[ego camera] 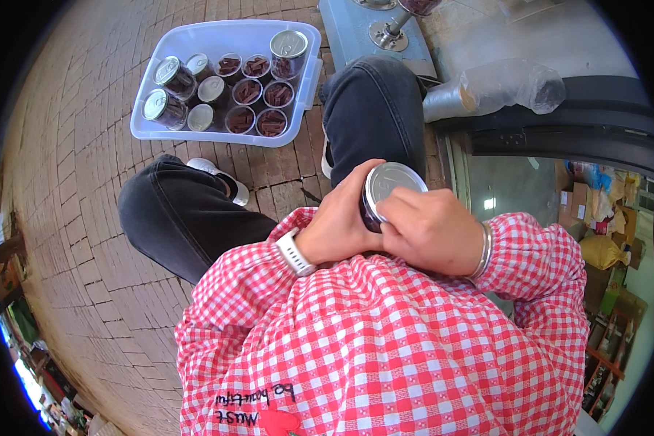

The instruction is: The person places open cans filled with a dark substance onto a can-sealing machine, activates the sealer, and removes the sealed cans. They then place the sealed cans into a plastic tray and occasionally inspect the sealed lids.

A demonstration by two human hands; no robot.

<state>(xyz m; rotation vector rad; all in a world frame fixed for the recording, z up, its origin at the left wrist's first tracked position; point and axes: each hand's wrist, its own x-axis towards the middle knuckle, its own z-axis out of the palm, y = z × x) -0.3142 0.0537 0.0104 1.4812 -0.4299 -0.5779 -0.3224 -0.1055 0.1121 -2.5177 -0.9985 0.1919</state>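
Note:
At my lap stands a clear plastic can (395,182) with a silvery ring-pull lid, dark contents partly visible through its side. My left hand (342,212), with a white watch band at the wrist, wraps around the can's left side. The curled fingers of my right hand (428,226) press on the lid's near rim, thumb against the can's side. The ring-pull is partly covered by these fingers. Beyond my knees, a translucent plastic tub (218,139) holds several similar cans. Some have metal lids, and others are open-topped with dark reddish-brown strips (248,91) inside.
Brick paving (103,218) lies under the tub and my feet. Past my right knee is a blue metal machine base (354,35) with a round flange and post. A clear plastic wrapping (479,92) rests to its right. Stacked boxes (580,201) appear at far right.

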